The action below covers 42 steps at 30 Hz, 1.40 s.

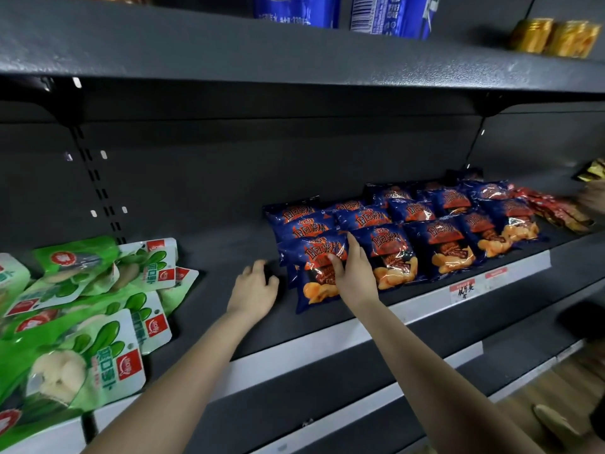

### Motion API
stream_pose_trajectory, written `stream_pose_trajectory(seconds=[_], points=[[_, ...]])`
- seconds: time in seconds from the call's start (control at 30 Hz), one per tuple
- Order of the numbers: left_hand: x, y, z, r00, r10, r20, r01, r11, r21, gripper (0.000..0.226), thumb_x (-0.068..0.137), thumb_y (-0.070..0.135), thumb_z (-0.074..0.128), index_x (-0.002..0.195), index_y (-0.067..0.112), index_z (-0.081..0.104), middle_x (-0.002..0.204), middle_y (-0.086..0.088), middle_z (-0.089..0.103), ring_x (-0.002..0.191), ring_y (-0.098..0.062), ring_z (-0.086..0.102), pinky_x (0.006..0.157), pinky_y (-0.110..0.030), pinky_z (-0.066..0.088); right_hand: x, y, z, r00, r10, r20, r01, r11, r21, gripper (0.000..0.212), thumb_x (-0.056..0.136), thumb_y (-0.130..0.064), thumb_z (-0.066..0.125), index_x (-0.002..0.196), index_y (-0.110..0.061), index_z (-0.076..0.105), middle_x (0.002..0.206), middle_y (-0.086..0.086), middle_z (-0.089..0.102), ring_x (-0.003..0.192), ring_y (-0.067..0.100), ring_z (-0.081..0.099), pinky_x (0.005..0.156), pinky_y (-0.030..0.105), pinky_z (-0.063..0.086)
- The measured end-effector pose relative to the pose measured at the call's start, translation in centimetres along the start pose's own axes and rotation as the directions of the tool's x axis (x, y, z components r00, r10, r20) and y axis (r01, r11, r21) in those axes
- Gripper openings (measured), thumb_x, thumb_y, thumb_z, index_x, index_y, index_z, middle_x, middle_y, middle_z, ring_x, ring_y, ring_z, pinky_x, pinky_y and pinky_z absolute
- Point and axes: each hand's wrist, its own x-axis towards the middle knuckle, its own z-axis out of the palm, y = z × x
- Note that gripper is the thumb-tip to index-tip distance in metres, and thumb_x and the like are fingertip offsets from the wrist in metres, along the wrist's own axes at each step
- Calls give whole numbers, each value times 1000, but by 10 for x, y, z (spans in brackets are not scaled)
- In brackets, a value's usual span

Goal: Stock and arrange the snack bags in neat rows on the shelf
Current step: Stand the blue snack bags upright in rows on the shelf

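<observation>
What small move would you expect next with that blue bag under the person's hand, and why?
Probably nudge the front-left blue chip bag back and straighten it: the right hand lies on it, it sits nearer the shelf edge than the neighbouring bags and askew, and the left hand rests on the shelf beside it.

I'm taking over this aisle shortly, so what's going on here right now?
A person is stocking dark blue chip bags on the grey shelf. Their right hand lies with straight fingers on the front-left blue bag, at the left end of the rows of blue bags. That bag sits further forward than its neighbours. The left hand rests beside it on bare shelf, holding nothing. Green bags lie in a loose heap further left.
</observation>
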Motion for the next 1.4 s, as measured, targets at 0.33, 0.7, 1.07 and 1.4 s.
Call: stream_pose_trajectory(seconds=[0.33,0.7,1.07,1.4], points=[[7,-1,28,990,80,-120,-44,960,276,35,94,22,40,125,10,50,123,-15,56,114,-33,46,101,-36,31,2,-7,12,949,-257,-181,228,960,-165,63,85,7,51,139,-23,46,144,16,37,127,37,38,101,50,42],[11,-6,32,991,92,-94,-59,950,307,33,93,24,38,120,11,52,120,-13,59,114,-31,48,103,-37,32,-5,-25,35,971,-201,133,240,843,-481,68,91,-56,37,150,-40,8,161,8,-2,145,39,-11,112,62,0],[7,-3,31,989,108,-99,-69,939,337,40,94,29,37,131,16,47,136,-6,49,125,-26,39,109,-32,26,-1,-15,36,985,-146,96,174,860,-479,92,81,-73,41,151,-36,-6,159,6,-16,144,39,-16,111,64,1],[3,1,27,991,103,-82,-70,942,328,41,94,29,38,132,16,46,140,-6,45,128,-26,35,110,-31,22,0,-16,45,989,-150,0,132,874,-468,77,83,-58,51,149,-33,21,160,6,6,146,38,-5,111,63,6]])
